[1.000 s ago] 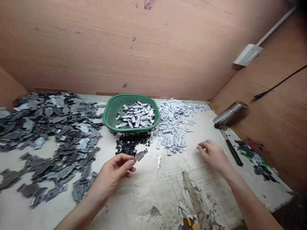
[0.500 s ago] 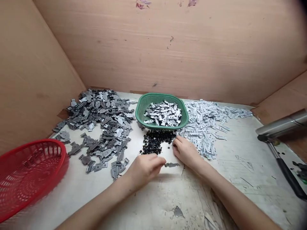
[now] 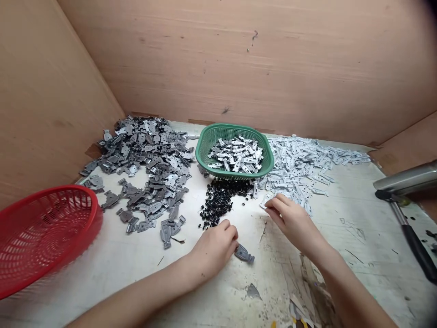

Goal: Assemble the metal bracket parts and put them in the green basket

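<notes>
My left hand is closed on one end of a grey metal plate, whose notched end points right, above the worktop. Between the thumb and fingers of my right hand is a white metal strip, at the near edge of the heap of white strips. Small black pins lie scattered beyond my left hand. Behind them stands a green basket holding white and grey pieces. A heap of grey metal plates spreads over the left side.
A red basket stands at the left edge. On the right are a metal cylinder and a black-handled tool. Brown board walls enclose the back and sides. The worktop is worn and peeling near the front.
My right hand has moved right from the black pins to the white strips and now pinches one. My left hand has turned, and its grey plate now shows its broad face.
</notes>
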The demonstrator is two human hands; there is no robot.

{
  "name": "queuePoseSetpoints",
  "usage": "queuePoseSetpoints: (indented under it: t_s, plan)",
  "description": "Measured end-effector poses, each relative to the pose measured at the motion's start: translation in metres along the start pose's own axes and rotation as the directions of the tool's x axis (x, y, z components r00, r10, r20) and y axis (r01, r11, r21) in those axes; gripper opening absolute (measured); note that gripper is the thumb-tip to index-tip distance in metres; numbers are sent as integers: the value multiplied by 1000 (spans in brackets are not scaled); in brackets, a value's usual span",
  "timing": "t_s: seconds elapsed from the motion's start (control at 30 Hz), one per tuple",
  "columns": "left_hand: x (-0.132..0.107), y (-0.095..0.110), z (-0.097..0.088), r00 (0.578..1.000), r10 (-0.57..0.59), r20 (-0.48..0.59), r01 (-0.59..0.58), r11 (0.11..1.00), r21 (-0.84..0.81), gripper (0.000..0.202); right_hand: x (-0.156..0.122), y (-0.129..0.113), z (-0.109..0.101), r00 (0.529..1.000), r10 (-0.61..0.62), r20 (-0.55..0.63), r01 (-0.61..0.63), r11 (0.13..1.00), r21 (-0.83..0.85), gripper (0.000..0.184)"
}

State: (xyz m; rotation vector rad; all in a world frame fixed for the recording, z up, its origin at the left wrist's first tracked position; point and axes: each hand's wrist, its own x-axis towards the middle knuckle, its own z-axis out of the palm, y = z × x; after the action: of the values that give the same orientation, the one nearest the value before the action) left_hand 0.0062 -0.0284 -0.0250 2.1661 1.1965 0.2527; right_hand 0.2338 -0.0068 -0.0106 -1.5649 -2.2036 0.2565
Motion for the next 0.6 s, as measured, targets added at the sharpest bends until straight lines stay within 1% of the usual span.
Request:
queuePoseSetpoints:
  t_s: [0.03,0.07,0.13,0.17,0.2,0.27,0.3,0.37,0.4,0.47,0.53,0.6]
  plan:
    - [0,0,-1,999,-34,-4,33,991,-133,10,-2,-2,-1,1000,-12,0,12,1000,17,14]
    - [0,0,-3,998,-68,2,66,959,-275,9,-4,-5,-1,1000,-19,4,19,998,63,14]
    - [0,-1,-6,990,-134,31,132,853,-505,10,-8,-11,-3,999,-28,22,23,977,211,12]
    - [0,-2,-8,986,-160,46,157,803,-575,11,-11,-16,-3,999,-35,32,24,958,287,12]
    - [0,-3,-8,983,-175,53,170,769,-616,11,-13,-21,-3,998,-45,36,29,936,350,12]
    - [1,-6,-7,982,-183,52,173,740,-650,11,-15,-31,-2,996,-88,23,70,905,420,12]
    - [2,-7,-7,982,-183,48,168,730,-662,11,-16,-37,-1,993,-118,3,105,901,421,12]
    - [2,-8,-5,980,-190,52,170,686,-707,11,-17,-46,3,982,-183,-46,187,911,367,12]
    - [3,-8,-5,977,-203,63,182,646,-742,12,-16,-49,6,975,-212,-67,222,920,322,13]
    - [4,-5,-7,965,-244,96,216,535,-816,16,-16,-52,12,965,-247,-90,262,935,240,13]
    - [5,-1,-10,948,-291,132,251,422,-871,24,-16,-53,17,962,-259,-85,271,940,208,12]
    - [6,1,-13,931,-329,158,276,351,-895,31,-16,-52,21,965,-252,-74,262,943,203,11]
